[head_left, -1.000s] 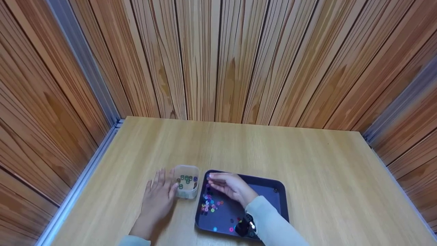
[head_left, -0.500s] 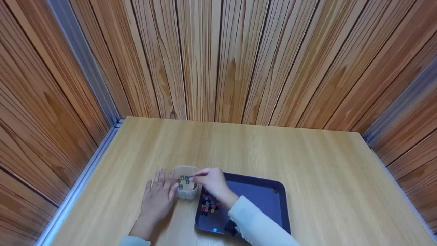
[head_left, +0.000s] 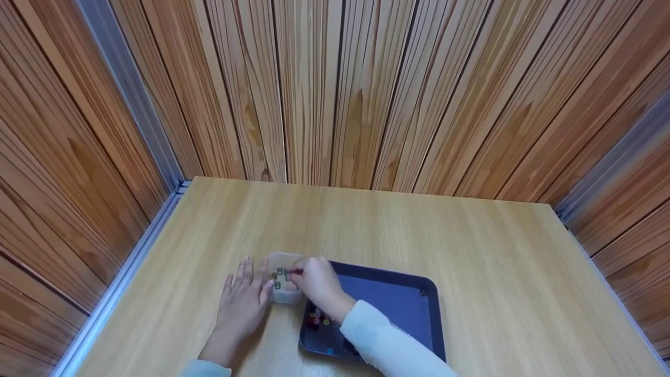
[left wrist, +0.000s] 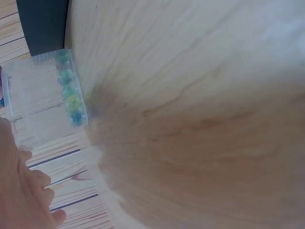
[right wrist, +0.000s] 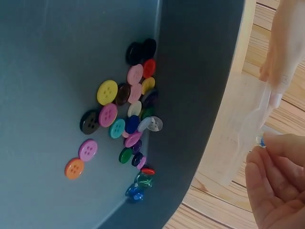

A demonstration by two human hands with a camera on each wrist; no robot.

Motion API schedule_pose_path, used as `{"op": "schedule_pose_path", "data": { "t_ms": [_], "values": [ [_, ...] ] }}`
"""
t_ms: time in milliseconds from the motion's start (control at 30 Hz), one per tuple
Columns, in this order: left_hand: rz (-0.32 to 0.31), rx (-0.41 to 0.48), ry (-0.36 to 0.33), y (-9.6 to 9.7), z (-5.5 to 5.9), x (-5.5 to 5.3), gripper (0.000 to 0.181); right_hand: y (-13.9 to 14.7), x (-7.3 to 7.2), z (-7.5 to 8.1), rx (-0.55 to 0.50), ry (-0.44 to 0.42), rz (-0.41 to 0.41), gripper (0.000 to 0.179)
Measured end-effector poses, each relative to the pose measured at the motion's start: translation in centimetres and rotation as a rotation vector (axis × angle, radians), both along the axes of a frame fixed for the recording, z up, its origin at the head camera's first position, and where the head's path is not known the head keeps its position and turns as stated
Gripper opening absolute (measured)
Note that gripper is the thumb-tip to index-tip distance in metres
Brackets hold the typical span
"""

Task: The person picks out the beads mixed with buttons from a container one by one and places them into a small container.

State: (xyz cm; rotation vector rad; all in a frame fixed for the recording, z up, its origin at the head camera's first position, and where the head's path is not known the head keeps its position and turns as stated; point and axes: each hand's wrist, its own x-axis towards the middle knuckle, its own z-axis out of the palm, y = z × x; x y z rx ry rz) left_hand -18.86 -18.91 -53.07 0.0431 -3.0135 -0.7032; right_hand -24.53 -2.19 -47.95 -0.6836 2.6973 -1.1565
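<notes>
My left hand (head_left: 243,303) lies with its fingers extended beside a small clear plastic container (head_left: 285,298), its thumb near the container's side. Several green and blue glass marbles (left wrist: 66,89) rest on the container's bottom. My right hand (head_left: 319,285) is over the container's right rim. Between its thumb and fingertips it pinches a small bluish marble (right wrist: 260,140), mostly hidden by the fingers. Right of the container stands a dark tray (head_left: 387,293), partly covered by my right forearm. Many-coloured buttons (right wrist: 108,115) lie in the tray along one wall, with a green marble (right wrist: 143,179) and a blue marble (right wrist: 135,192) near them.
A single brownish marble (head_left: 423,292) lies at the tray's far right corner. The wooden table (head_left: 366,225) extends behind the tray and to both sides. Wood-patterned walls (head_left: 356,104) enclose its back and sides.
My right hand has gone from the tray's far left corner leftward to the container, a marble at its fingertips. In the last half second it shifted only slightly. The left hand stays put.
</notes>
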Motion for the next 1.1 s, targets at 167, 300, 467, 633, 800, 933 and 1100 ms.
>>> {"op": "schedule_pose_path", "data": {
  "t_ms": [167,300,467,633,800,933,1100],
  "values": [
    [0.001,0.008,0.0,0.0,-0.1,0.1,0.057,0.5,-0.3,0.1,-0.068,0.023,-0.028,0.017],
    [0.006,0.006,0.006,0.1,-0.2,0.0,0.058,1.3,-0.5,0.0,-0.168,-0.038,-0.105,0.016],
    [0.006,0.003,0.013,0.1,-0.2,0.0,0.058,2.7,-0.9,-0.2,-0.273,-0.071,-0.208,0.013],
    [0.01,0.013,-0.008,0.0,-0.2,0.1,0.059,4.4,-1.6,-1.0,-0.306,-0.104,-0.269,0.013],
    [0.013,0.019,-0.006,0.1,-0.2,0.1,0.059,5.7,-2.0,-2.2,-0.308,-0.147,-0.301,0.016],
    [0.011,0.022,-0.012,0.1,-0.1,0.0,0.058,6.4,-2.2,-2.9,-0.313,-0.134,-0.314,0.017],
    [0.011,0.028,-0.024,0.0,-0.1,0.0,0.059,7.0,-2.4,-3.5,-0.289,-0.112,-0.324,0.015]
  ]
}}
